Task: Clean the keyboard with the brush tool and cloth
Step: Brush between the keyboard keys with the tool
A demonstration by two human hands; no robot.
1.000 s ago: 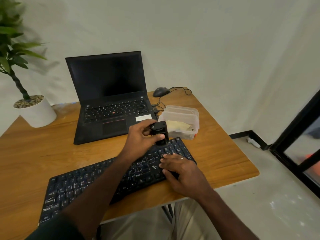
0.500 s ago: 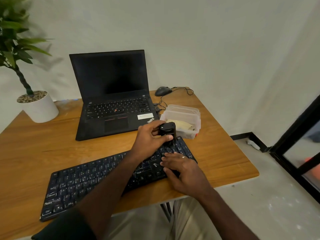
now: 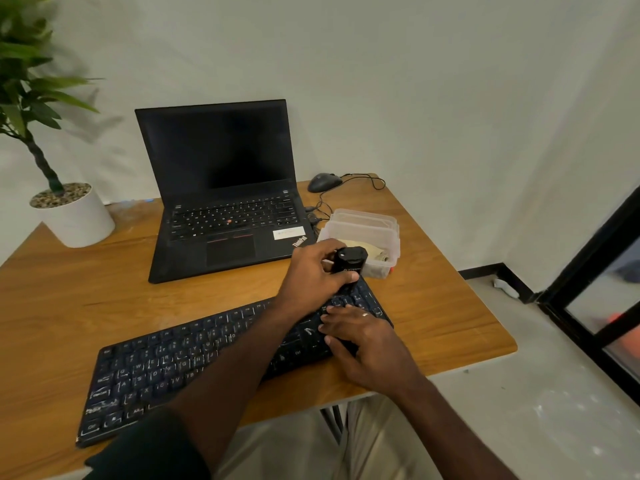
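Brush tool (image 3: 348, 260) clenched in left hand (image 3: 313, 278) over right end of keyboard (image 3: 214, 355) on table (image 3: 433, 299); likely light, rigid; best gripped around barrel. Right hand (image 3: 363, 337) flat on keys, grasping nothing.

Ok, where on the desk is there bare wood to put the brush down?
Widest bare patch: between plant pot, laptop and keyboard, on the desk. A narrower strip lies right of the keyboard, before the plastic container. Crowded: the right end, with both hands, brush tool, container, mouse.
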